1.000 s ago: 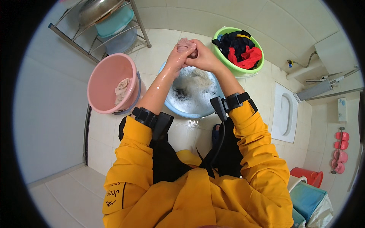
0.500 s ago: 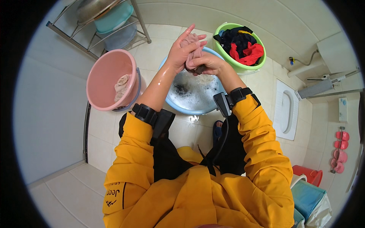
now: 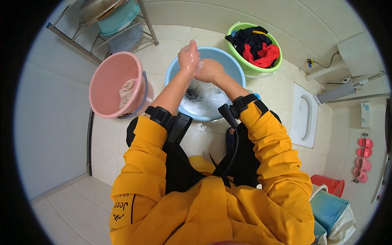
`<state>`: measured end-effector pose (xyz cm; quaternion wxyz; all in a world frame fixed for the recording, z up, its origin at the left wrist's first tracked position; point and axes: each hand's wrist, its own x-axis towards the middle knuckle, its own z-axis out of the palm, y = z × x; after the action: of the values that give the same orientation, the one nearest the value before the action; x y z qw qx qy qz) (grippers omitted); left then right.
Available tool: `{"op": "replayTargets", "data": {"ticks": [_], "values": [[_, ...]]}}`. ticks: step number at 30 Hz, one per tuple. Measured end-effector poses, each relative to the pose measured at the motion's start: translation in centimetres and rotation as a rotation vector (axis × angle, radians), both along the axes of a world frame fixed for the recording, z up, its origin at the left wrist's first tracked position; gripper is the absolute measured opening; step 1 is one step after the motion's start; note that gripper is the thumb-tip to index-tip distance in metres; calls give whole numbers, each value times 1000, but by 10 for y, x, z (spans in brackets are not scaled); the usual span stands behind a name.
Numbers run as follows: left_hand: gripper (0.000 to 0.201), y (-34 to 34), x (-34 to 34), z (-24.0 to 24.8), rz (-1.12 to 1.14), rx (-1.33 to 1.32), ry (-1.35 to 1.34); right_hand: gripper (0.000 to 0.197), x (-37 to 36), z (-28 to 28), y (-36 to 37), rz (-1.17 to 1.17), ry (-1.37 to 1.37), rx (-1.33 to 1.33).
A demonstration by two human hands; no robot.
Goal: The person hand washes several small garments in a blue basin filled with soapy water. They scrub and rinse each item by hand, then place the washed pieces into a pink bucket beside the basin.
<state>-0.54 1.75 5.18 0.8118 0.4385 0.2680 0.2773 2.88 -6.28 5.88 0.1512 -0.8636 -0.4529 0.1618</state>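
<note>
Both my hands are above the near-white suds in a light blue basin (image 3: pixel 183 107). Wet and closed, my left hand (image 3: pixel 189 58) has its knuckles toward the far rim. My right hand (image 3: pixel 210 70) is pressed against it from the right, fingers curled inward. The pink cloth between them is almost wholly covered by the hands; the half-second-earlier picture shows it plainly. Foam and dark water (image 3: pixel 204 98) fill the near part of the basin. Black straps with devices sit on both forearms.
Left of the basin stands a pink bucket (image 3: pixel 104 87) with a pale cloth (image 3: pixel 127 93) inside. A green bucket (image 3: pixel 230 49) of dark and red clothes (image 3: pixel 265 55) is at the far right. A metal rack (image 3: pixel 148 22) holds basins. Farther right is a squat toilet (image 3: pixel 304 114).
My hands have drawn together and turned, moving slightly left and lower over the basin. My left fingers, spread before, have closed, and the pink cloth is now mostly out of sight.
</note>
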Motion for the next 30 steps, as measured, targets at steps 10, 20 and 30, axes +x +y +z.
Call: {"op": "replayTargets", "data": {"ticks": [10,20,30], "values": [[28,12,1,-23,123,-148,96,23,-1,-10,8,39,-170,-119],[51,34,-7,-75,-21,-174,329,30,55,-61,15,-82,860,111],[60,56,-9,-105,-375,-18,417,29,84,-73,26,-340,1119,118]]}}
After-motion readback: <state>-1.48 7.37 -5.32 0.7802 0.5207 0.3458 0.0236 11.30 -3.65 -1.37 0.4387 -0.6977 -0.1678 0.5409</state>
